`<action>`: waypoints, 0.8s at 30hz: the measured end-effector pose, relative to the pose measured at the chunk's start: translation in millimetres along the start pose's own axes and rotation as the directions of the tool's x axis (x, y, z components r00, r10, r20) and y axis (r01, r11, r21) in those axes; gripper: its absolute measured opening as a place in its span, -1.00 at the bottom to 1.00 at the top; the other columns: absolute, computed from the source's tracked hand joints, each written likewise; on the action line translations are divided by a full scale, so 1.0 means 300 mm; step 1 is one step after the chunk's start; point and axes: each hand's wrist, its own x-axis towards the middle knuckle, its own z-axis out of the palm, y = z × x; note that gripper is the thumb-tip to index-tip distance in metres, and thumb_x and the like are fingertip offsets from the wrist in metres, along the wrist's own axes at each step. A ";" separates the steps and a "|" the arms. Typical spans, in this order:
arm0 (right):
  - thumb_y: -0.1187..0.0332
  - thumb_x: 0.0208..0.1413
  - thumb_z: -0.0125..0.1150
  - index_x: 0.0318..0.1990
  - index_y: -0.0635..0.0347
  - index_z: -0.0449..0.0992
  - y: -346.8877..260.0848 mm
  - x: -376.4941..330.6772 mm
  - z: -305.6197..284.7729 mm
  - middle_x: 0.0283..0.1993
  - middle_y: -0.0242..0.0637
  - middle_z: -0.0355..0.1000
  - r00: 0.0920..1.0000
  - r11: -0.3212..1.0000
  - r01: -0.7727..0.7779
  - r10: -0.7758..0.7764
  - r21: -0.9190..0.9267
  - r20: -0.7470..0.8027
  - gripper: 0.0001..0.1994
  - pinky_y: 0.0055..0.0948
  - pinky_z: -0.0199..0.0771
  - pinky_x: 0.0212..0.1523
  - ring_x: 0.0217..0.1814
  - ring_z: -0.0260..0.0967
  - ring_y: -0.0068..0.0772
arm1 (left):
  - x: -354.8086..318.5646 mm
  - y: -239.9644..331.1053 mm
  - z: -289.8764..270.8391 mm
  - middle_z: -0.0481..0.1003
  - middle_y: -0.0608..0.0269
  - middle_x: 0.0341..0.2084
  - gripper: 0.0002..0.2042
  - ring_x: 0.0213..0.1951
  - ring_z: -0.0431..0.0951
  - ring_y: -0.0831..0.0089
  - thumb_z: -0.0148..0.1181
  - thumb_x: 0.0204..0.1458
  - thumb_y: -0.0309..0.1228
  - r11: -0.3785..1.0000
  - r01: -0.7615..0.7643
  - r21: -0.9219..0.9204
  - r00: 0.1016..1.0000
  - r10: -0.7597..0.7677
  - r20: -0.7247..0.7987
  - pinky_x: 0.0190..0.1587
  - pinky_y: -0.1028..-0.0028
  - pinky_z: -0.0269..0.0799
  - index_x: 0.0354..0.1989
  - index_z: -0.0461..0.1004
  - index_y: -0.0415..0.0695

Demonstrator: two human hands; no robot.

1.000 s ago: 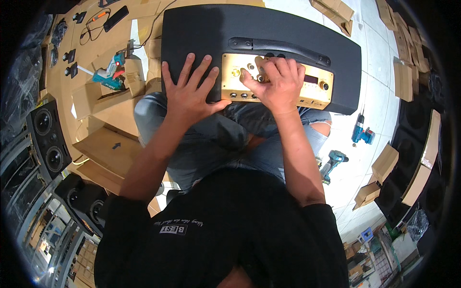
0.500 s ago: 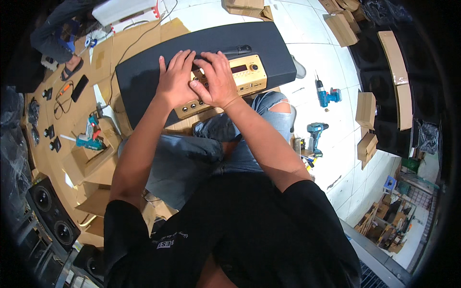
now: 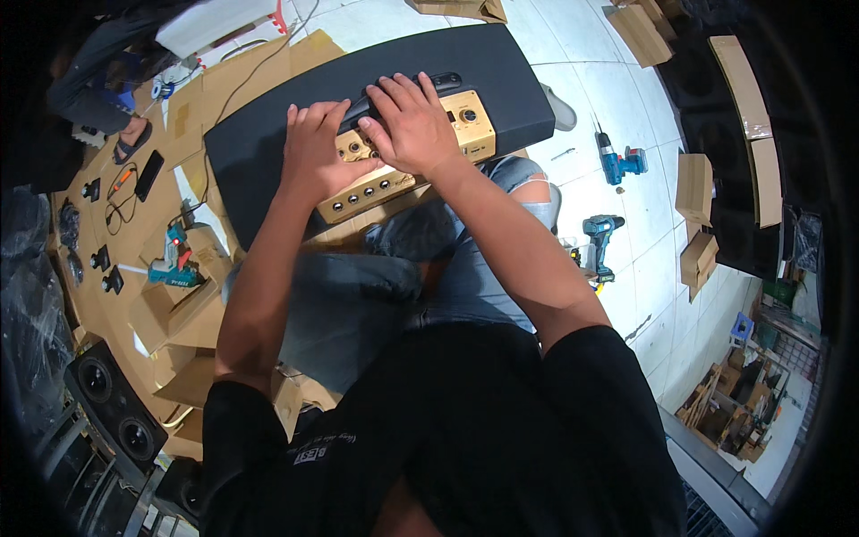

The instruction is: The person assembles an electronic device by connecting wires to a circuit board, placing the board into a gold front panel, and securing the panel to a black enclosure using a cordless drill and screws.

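A large black speaker cabinet point(image 3: 259, 152) lies in front of my crossed legs, with a gold control panel point(image 3: 479, 136) set along its near side. The panel carries knobs, a row of round jacks and a small dark display partly behind my fingers. My left hand point(image 3: 315, 154) rests over the panel's left part, fingers stretched away from me and thumb out to the right. My right hand point(image 3: 413, 125) lies across the panel's middle, fingers spread over its far edge beside the black recessed handle point(image 3: 445, 82). Neither hand grips anything; both hide part of the panel.
On the tiles at right stand two blue cordless drills, one drill point(image 3: 617, 159) farther off and another drill point(image 3: 601, 243) nearer. A teal glue gun point(image 3: 174, 268) sits on cardboard at left, near a phone point(image 3: 150, 174). Another person's foot point(image 3: 132, 134) is at upper left.
My left hand has shifted slightly left and down, its thumb now apart from my right hand. My right hand has moved a little right and up along the panel. The view has shifted slightly.
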 end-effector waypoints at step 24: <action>-0.01 0.27 0.12 0.18 0.12 0.55 0.029 -0.001 0.032 0.24 -0.10 0.48 0.996 1.000 -0.001 0.000 -0.005 -0.090 -0.51 0.12 0.08 0.47 0.37 0.33 -0.01 | -0.040 0.122 0.006 0.22 -0.06 0.38 0.28 0.46 0.11 0.05 0.63 -0.53 0.23 0.981 0.070 0.181 0.989 -0.093 0.119 0.50 -0.08 -0.16 0.44 0.17 -0.20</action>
